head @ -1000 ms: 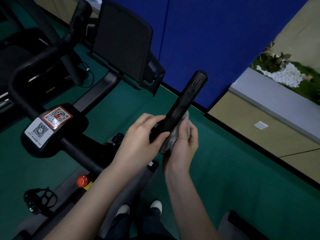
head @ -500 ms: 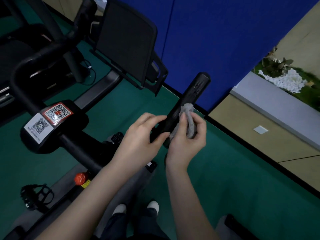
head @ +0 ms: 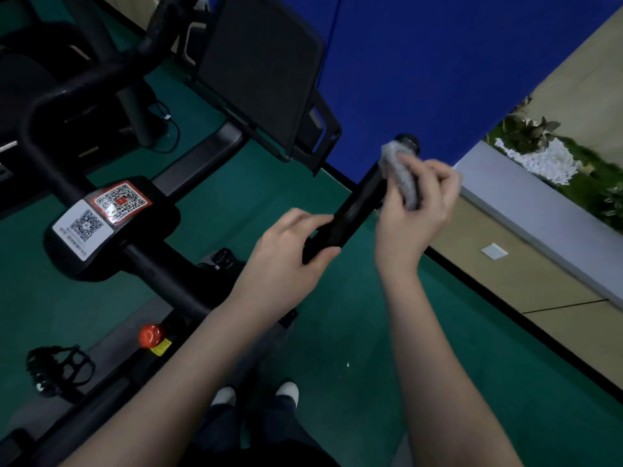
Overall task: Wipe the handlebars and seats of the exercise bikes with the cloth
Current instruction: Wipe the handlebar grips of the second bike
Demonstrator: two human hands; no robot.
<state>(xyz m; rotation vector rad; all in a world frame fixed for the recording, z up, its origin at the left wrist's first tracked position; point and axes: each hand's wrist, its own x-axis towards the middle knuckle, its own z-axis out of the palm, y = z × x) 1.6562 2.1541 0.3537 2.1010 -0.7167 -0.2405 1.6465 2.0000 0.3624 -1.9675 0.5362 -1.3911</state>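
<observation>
Right hand shifted up the handlebar with the grey cloth, cloth now pressed against the handlebar at its end cap, fingers curled round the cloth, left hand gripping the handlebar's lower section, below the cloth

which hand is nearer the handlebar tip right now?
Right. The right hand holds the cloth against the handlebar just below the handlebar tip; the left hand grips the handlebar lower down, farther from the tip.
</observation>
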